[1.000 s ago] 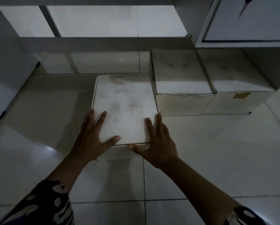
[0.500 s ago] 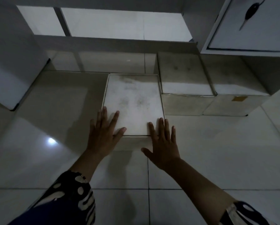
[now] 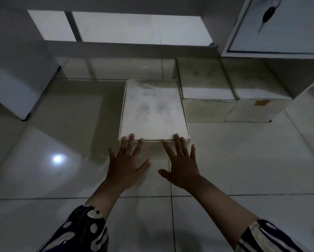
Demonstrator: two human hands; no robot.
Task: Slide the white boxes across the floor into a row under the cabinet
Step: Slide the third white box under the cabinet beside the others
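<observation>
Glossy pale floor tiles spread beneath us, with a white cabinet hanging at the upper right. Under it we see 2 white boxes side by side, touching. Just left of them sits the third white box, its near edge further out than theirs. Our left hand and right hand lie flat, fingers spread wide, tips touching that near top edge, holding nothing.

White box w/ grey smudges beyond fingertips; sleeves dark, pale blotches; label prob. yellow-tan.
</observation>
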